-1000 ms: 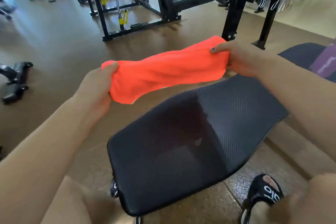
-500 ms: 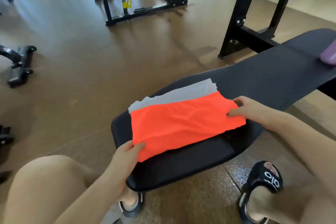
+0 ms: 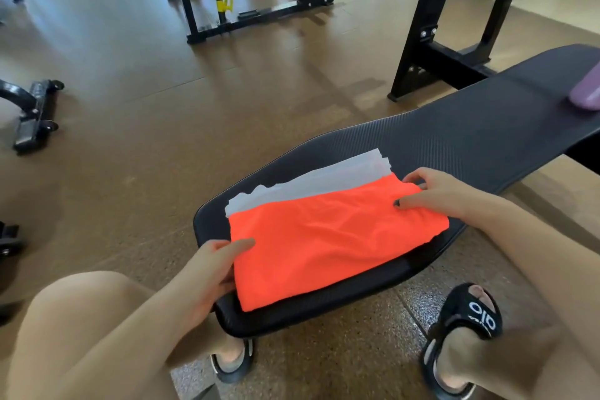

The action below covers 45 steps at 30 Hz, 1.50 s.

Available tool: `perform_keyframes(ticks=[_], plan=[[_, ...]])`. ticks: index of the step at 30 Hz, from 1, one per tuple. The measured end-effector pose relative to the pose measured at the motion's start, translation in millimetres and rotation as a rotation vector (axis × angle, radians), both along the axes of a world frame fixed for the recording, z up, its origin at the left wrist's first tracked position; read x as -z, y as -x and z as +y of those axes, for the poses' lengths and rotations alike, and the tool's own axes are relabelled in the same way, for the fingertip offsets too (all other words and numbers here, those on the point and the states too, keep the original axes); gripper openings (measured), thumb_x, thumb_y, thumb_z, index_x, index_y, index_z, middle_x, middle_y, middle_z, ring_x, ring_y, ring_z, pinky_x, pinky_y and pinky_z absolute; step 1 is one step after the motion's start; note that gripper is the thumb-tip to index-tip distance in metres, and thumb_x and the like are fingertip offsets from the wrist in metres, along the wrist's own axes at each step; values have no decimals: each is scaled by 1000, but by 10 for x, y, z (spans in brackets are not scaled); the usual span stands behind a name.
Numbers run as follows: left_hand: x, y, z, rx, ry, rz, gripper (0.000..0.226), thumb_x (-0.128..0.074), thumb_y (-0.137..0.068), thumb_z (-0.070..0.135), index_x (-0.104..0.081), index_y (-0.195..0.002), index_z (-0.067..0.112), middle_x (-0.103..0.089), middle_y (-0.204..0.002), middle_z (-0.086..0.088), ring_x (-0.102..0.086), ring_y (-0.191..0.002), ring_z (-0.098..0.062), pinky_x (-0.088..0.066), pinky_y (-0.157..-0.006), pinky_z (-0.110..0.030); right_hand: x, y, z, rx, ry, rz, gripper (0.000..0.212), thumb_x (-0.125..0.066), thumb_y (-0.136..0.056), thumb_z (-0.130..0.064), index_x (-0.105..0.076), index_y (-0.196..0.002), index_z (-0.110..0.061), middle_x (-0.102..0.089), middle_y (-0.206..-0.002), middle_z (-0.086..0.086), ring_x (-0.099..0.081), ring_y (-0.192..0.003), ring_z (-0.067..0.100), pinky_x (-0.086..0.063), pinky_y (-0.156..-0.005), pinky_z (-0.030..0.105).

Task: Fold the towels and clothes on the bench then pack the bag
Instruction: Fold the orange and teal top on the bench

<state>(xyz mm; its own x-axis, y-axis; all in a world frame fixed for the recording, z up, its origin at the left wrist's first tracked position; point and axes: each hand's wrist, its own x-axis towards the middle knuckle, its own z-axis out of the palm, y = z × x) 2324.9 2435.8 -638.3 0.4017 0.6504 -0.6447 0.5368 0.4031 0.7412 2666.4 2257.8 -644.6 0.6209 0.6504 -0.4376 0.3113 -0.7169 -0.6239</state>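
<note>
Head view — an orange cloth set on a grey one at the near end of the tabletop.

The folded orange cloth (image 3: 328,237) lies flat on the black padded tabletop (image 3: 487,140), stacked on a folded pale grey cloth (image 3: 311,183) whose far edge shows beyond it, likely so the folded pieces form one pile for packing. The left hand (image 3: 207,273) grips the cloth's near-left edge, thumb on top, probably to square it. The right hand (image 3: 444,193) rests curled fingertips on the right end, holding the fold down; the hands are well apart. A purple item (image 3: 584,91) sits at the tabletop's far end — no bag is visible.
</note>
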Motion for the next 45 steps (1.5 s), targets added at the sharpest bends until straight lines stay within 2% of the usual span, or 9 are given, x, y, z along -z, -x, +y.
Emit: perform_keyframes(ticks=[6, 16, 21, 24, 28, 30, 34, 40, 45], plan=[[37, -323, 278, -65, -91, 43, 39, -70, -90, 42, -69, -112, 9, -77, -105, -6, -73, -98, -24, -59, -88, -42, 0, 29, 160, 113, -78, 48, 45, -71, -78, -7, -59, -120, -20, -58, -116, 3, -58, -101, 22, -51, -80, 38], [-2, -359, 459, -8, -285, 39, 14, -59, -93, 9, -64, -104, 16, -71, -103, -12, -66, -87, -26, -56, -90, -53, -83, -39, 300, 190, -334, 243, 74, -48, -68, 12, -65, -125, -32, -61, -124, -2, -61, -102, 22, -50, -76, 33], [96, -353, 556, -40, -292, 82, 14, -62, -90, 10, -62, -104, 13, -69, -111, -17, -68, -102, -30, -55, -96, -56, -18, -83, 322, 100, -309, 178, 77, -48, -71, 12, -60, -135, -29, -56, -138, -6, -55, -120, 18, -48, -85, 30], [114, -413, 601, -46, -239, 70, 33, -73, -82, 23, -57, -110, 16, -69, -112, -10, -69, -104, -26, -56, -96, -51, 3, -122, 374, 138, -247, 202, 68, -51, -75, 10, -57, -132, -25, -58, -132, 2, -61, -110, 25, -51, -81, 34], [93, -504, 756, 4, -211, 65, 45, -75, -84, 45, -61, -114, 15, -73, -110, -7, -71, -102, -23, -58, -93, -48, -37, -189, 453, 217, -237, 232, 57, -73, -84, -20, -51, -136, -21, -52, -126, 2, -59, -105, 19, -51, -77, 35], [91, -531, 824, 32, -265, 82, 31, -70, -89, 36, -63, -110, 15, -71, -111, -11, -70, -100, -26, -58, -91, -48, -4, -191, 478, 199, -195, 192, 56, -76, -85, -33, -51, -135, -22, -50, -126, 0, -57, -105, 18, -50, -74, 34], [117, -515, 858, 31, -321, -11, 8, -61, -95, 20, -64, -100, 14, -66, -96, -13, -58, -81, -23, -47, -75, -41, 95, -220, 529, 134, -236, 31, 42, -73, -88, -20, -61, -129, -22, -61, -120, 6, -61, -103, 24, -50, -78, 34], [206, -497, 793, -99, -264, -153, 7, -55, -100, 14, -57, -94, 12, -57, -89, -8, -52, -82, -20, -42, -77, -40, 91, -228, 590, 66, -399, -202, 46, -56, -88, 0, -69, -122, -28, -70, -99, -9, -61, -99, 4, -38, -81, 11], [309, -546, 774, -90, -404, -30, 12, -55, -98, 14, -57, -109, 19, -64, -100, -1, -57, -82, -16, -46, -74, -35, 275, -250, 626, 12, -254, -320, 53, -50, -89, 3, -63, -135, -20, -71, -112, -3, -56, -120, 16, -33, -96, 20]])
